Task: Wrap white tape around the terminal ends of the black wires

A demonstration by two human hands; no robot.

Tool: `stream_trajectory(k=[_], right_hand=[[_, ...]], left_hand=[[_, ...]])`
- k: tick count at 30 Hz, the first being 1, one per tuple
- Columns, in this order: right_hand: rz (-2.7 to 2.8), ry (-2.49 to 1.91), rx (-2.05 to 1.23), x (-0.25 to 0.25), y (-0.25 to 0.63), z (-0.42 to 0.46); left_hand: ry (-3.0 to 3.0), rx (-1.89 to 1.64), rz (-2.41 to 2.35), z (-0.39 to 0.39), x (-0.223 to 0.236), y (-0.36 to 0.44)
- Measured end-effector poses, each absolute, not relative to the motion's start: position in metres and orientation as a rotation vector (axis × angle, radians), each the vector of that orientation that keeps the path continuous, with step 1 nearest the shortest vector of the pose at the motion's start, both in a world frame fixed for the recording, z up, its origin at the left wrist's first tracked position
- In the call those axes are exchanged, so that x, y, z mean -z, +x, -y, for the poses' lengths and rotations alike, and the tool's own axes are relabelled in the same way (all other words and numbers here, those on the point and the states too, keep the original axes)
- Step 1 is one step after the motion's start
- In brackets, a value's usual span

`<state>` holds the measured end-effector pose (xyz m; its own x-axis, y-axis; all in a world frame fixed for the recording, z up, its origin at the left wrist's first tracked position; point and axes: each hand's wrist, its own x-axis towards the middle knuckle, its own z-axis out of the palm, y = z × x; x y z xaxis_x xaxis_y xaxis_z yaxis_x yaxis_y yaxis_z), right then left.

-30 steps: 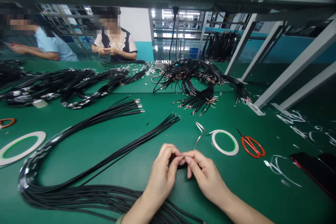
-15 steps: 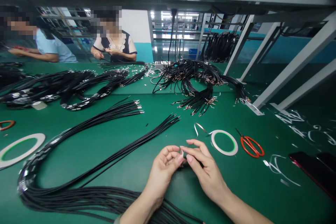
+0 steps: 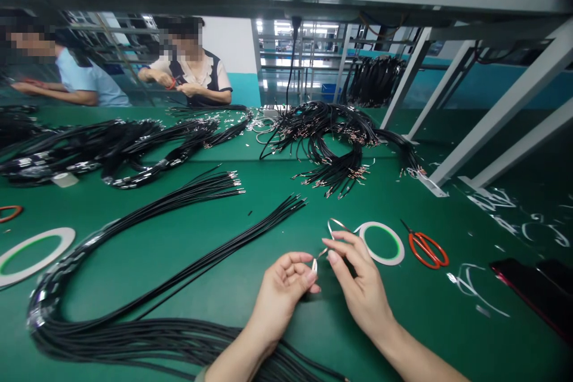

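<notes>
From the head camera, the hands that were pressed together a moment ago have drawn apart, so what they work on now shows. The left hand lies curled with its grip closed, and a small pale metal piece stands up at its fingertips, apparently pinched between thumb and forefinger, though it is too small to make out well. The right hand has risen and turned, its thumb and forefinger closed on the end of a thin metallic strip. The strip arcs up in a loop and seems to run back to a pale tape roll lying on the green worktop just beyond that hand. The two grips are now near each other but not touching, so the piece and the strip are held separately. Red-handled scissors lie to the right of the roll, and a long bundle of black wires curves past the left forearm. Across the worktop, a co-worker works with both hands.
</notes>
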<state>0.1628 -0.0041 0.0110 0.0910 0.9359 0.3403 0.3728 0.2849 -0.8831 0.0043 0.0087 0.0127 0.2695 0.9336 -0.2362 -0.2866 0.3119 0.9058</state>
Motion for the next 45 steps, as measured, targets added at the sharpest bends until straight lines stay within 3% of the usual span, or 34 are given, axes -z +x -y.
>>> stream_trajectory(k=[7, 13, 18, 28, 45], right_hand=[[1.392, -1.115, -1.069, -0.011, 0.153, 0.003], [1.399, -1.114, -1.077, -0.012, 0.154, 0.003], [1.456, -1.147, -1.001, -0.013, 0.157, 0.005], [1.138, -0.984, -1.548, -0.008, 0.148, 0.007], [1.084, -0.992, -1.568, -0.010, 0.147, 0.008]], left_hand=[[0.865, -1.050, -0.915, -0.009, -0.012, 0.006], [1.019, -1.055, -0.988, -0.006, -0.010, 0.006], [1.543, -1.106, -1.089, -0.007, -0.018, -0.002], [1.862, -1.207, -1.109, -0.008, -0.017, -0.008], [1.932, -1.156, -1.066, -0.008, -0.018, -0.009]])
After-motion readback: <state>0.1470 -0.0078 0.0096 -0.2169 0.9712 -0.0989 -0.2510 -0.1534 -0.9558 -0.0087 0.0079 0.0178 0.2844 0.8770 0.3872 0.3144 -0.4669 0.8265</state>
